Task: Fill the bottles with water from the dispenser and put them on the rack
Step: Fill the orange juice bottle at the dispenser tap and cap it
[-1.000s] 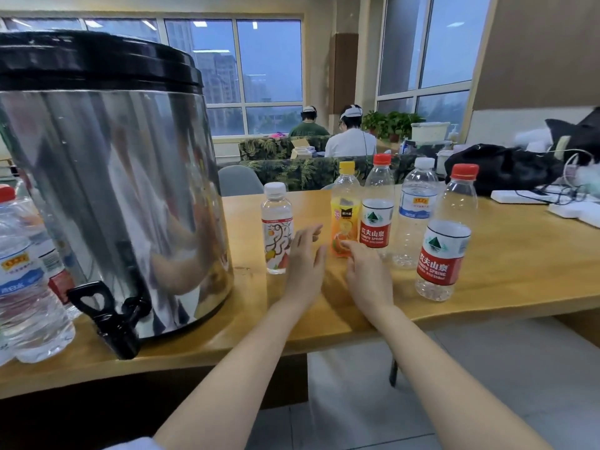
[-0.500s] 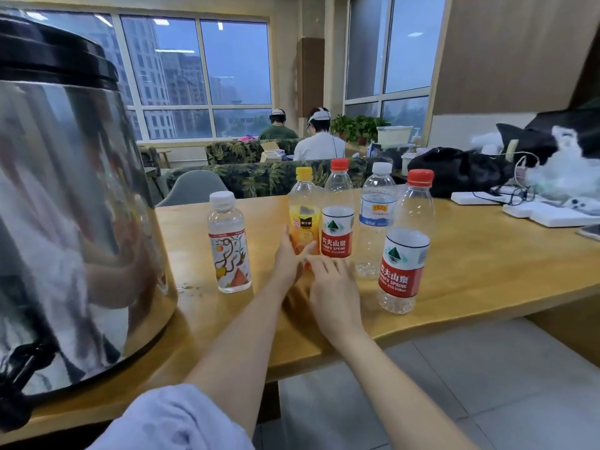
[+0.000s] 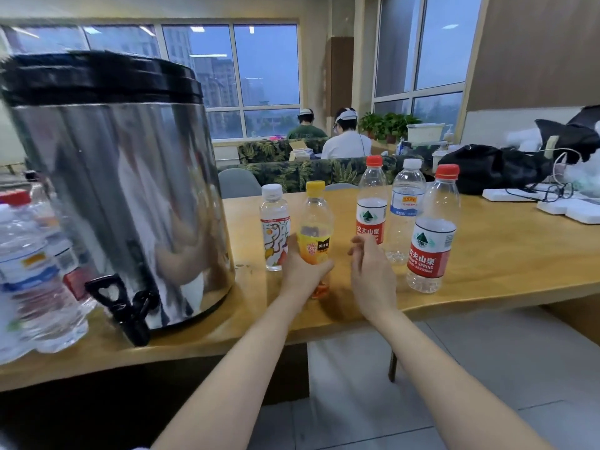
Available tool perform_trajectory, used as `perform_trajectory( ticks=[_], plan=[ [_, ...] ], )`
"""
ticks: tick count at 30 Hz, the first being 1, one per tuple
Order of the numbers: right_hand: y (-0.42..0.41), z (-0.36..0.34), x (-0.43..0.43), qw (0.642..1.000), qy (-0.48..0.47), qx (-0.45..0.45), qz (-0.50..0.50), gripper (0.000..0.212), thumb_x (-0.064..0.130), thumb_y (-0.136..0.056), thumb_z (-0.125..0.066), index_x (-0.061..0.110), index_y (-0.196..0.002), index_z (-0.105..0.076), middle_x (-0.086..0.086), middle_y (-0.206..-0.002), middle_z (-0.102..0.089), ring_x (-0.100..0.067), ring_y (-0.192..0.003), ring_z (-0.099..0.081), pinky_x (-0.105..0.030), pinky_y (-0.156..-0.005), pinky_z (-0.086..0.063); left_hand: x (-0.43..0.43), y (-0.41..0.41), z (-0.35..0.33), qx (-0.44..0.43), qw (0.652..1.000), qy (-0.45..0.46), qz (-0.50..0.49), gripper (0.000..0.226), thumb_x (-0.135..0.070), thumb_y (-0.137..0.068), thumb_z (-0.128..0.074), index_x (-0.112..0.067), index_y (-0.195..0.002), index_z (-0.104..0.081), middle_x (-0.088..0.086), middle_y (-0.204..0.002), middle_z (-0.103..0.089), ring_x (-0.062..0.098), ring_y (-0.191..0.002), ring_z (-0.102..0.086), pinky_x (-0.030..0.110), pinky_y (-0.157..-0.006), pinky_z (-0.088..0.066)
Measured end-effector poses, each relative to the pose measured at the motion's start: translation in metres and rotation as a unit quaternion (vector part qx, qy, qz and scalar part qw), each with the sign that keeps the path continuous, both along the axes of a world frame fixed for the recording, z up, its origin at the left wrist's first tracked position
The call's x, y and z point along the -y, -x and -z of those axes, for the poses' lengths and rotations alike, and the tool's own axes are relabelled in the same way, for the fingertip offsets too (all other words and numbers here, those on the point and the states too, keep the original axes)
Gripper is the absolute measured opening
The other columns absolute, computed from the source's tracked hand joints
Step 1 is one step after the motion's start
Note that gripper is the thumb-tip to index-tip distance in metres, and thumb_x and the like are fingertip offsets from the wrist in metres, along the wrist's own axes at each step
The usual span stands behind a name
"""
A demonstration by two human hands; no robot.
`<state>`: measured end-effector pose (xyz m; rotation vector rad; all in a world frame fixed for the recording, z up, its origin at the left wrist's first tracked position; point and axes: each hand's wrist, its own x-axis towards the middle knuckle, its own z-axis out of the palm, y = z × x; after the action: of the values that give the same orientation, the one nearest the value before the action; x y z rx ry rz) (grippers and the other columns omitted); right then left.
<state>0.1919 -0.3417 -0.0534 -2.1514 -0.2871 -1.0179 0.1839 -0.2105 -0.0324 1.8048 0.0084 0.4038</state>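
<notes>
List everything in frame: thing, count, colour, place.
dispenser: 1, steel, black lid and tap, table left
yellow-capped bottle: 1, clear, orange label, in left hand
small white-capped bottle: 1, pictured label, between dispenser and yellow-capped bottle
red-capped bottles: 2, clear, red labels, table centre-right
tall white-capped bottle: 1, blue label, between the red-capped two
blurred bottles: count unclear, far left
table: 1, wood
black bag: 1, table far right
seated people: 2, background
left hand: grips yellow-capped bottle
right hand: fingers loose, holds nothing

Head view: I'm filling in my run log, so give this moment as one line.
left hand: grips yellow-capped bottle | right hand: open, empty, beside it | cap: on | dispenser tap: untouched
</notes>
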Motion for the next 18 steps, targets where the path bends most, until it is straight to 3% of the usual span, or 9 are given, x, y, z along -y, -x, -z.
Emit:
perform_trajectory(
  ticks=[4, 8, 12, 15, 18],
  plan=[
    [0.034, -0.037, -0.023, 0.999, 0.013, -0.002, -0.05, 0.032, 0.035, -0.104, -0.029, 0.015, -0.111, -0.053, 0.004, -0.082, -0.065, -0.018, -0.073, -0.062, -0.039, -0.062, -0.049, -0.027, 0.06, -0.008, 0.023, 0.998, 0.042, -0.039, 0.053, -0.027, -0.076, -0.083, -0.028, -0.116, -0.048, -0.015, -0.097, -0.061, 0.005, -0.09, -0.061, 0.018, -0.072, -0.048],
    [0.081, -0.081, -0.053, 0.991, 0.005, -0.006, -0.135, 0.048, 0.051, -0.101, -0.02, 0.019, -0.094, -0.056, 0.004, -0.071, -0.062, -0.018, -0.066, -0.059, -0.037, -0.059, -0.045, -0.059, 0.12, -0.01, 0.049, 0.997, 0.014, -0.053, 0.056, -0.014, -0.072, -0.082, -0.027, -0.115, -0.048, -0.014, -0.094, -0.061, 0.004, -0.086, -0.062, 0.01, -0.065, -0.046],
    [0.121, -0.107, -0.086, 0.977, 0.19, -0.012, -0.097, 0.056, 0.064, -0.095, -0.017, 0.028, -0.059, -0.039, 0.007, -0.062, -0.05, -0.013, -0.06, -0.049, -0.031, -0.05, -0.028, -0.09, 0.17, 0.005, 0.043, 0.99, -0.1, -0.085, 0.08, -0.018, -0.065, -0.084, -0.035, -0.13, -0.04, -0.015, -0.101, -0.062, 0.009, -0.094, -0.062, 0.026, -0.079, -0.052],
    [0.135, -0.109, -0.106, 0.946, 0.309, -0.096, -0.004, 0.075, 0.076, -0.087, -0.011, 0.017, -0.061, -0.049, -0.002, -0.066, -0.049, -0.022, -0.068, -0.05, -0.03, -0.056, -0.031, -0.113, 0.196, 0.025, 0.047, 0.957, -0.236, -0.16, 0.081, -0.024, -0.064, -0.08, -0.035, -0.133, -0.037, -0.011, -0.104, -0.065, 0.015, -0.094, -0.063, 0.036, -0.079, -0.055],
    [0.148, -0.097, -0.124, 0.916, 0.352, -0.193, 0.003, 0.081, 0.08, -0.085, -0.008, 0.014, -0.066, -0.052, -0.004, -0.069, -0.051, -0.024, -0.071, -0.05, -0.033, -0.066, -0.038, -0.129, 0.21, 0.043, 0.053, 0.915, -0.337, -0.215, 0.077, -0.025, -0.067, -0.079, -0.028, -0.134, -0.04, -0.006, -0.113, -0.062, 0.018, -0.104, -0.06, 0.038, -0.087, -0.051]
  ],
)
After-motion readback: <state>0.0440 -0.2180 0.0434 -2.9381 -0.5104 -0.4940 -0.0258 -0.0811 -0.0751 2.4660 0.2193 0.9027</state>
